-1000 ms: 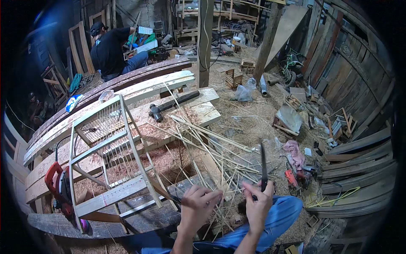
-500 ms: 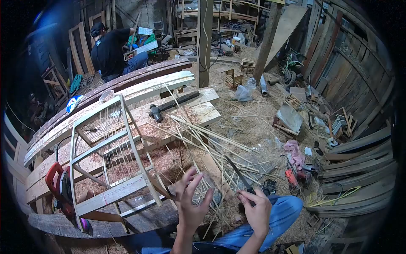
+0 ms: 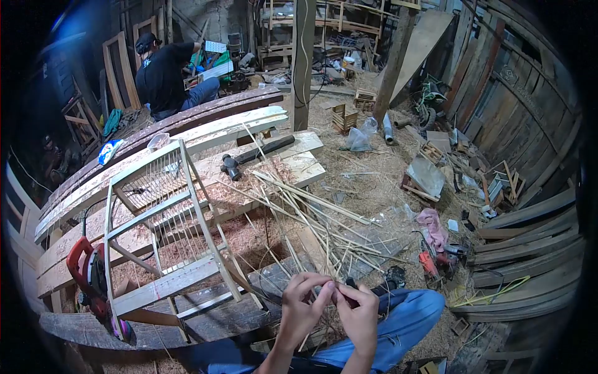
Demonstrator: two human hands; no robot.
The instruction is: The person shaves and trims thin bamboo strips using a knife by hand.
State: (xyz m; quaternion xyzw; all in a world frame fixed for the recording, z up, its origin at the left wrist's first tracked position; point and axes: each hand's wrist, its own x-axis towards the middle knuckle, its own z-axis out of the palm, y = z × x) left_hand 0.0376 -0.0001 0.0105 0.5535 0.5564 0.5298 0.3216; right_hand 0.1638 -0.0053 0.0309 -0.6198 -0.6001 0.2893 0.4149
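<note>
My left hand (image 3: 301, 306) and my right hand (image 3: 359, 313) meet at the fingertips above my lap. The left fingers are pinched together; whatever sits between them is too small to make out. My right fingers are curled closed around the knife (image 3: 352, 283), of which only a dark bit shows; its blade is hard to pick out now. Beyond the hands lies a loose pile of thin wooden sticks (image 3: 311, 215). To the left stands a wooden frame (image 3: 165, 280) with thin upright rods set between its rails.
A hammer (image 3: 231, 167) lies on the shaving-covered planks (image 3: 299, 163). A red power tool (image 3: 80, 262) rests left of the frame. Another red tool (image 3: 430, 263) and a pink cloth (image 3: 430, 223) lie at right. A person (image 3: 165, 78) sits at the back left. A post (image 3: 301, 68) stands behind the planks.
My left hand has gone from spread fingers to a pinch and moved right and down to the right hand. The right hand has shifted slightly left; the knife blade no longer stands out.
</note>
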